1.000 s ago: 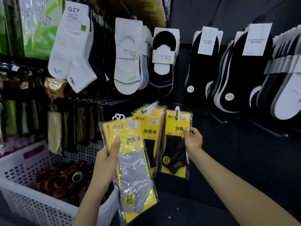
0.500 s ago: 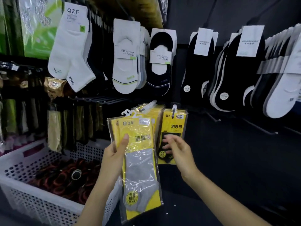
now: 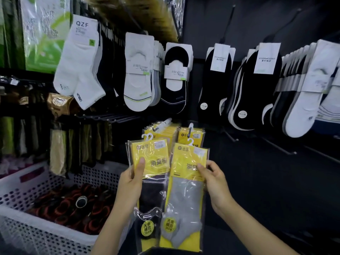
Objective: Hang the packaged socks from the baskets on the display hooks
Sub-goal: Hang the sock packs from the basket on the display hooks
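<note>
Head view. A grey-sock packet point(image 3: 186, 183) is held upright near its right edge by the right hand point(image 3: 214, 181), the thumb being laid across the yellow front card and the fingers curled round the edge; its white plastic hanger is seen free at the top. A black-sock packet point(image 3: 150, 162) is gripped by the left hand point(image 3: 131, 184), the thumb being pressed flat on the front and the fingers wrapped behind; further packet edges are seen stacked behind it, though their number cannot be told. The two held packets are placed side by side, the grey one slightly overlapping the black. Just behind and above them, hanging yellow packets point(image 3: 192, 135) are carried in two rows on two display hooks point(image 3: 162, 124). A white basket point(image 3: 11, 186), perforated in its walls, is set at lower left; dark rolled items point(image 3: 73, 201) are contained in it. On the upper row, white ankle socks point(image 3: 79, 67) and low-cut socks point(image 3: 176, 80) are displayed.
</note>
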